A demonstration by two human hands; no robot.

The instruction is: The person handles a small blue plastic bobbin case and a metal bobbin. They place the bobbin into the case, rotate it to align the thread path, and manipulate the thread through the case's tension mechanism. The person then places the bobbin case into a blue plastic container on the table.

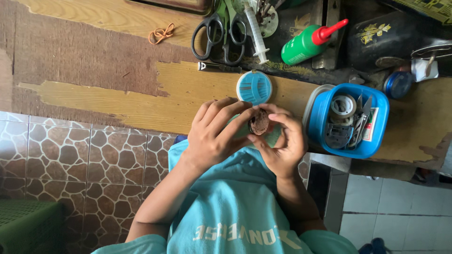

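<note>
Fingers of both hands are closing around a small, round, brown, rough-looking lump (258, 123) held just above the worn wooden table (141, 106), below the round blue needle case (254, 88): the left hand (214, 136) is pinching its near side with thumb and fingertips, and the right hand (284, 141) is cupping it from the other side, both grips tight on it. By my reading, the 2 hands are working the lump over, and any further move is calling for one hand to steady it while the other is reaching toward the blue tub of tools (351, 120).
</note>
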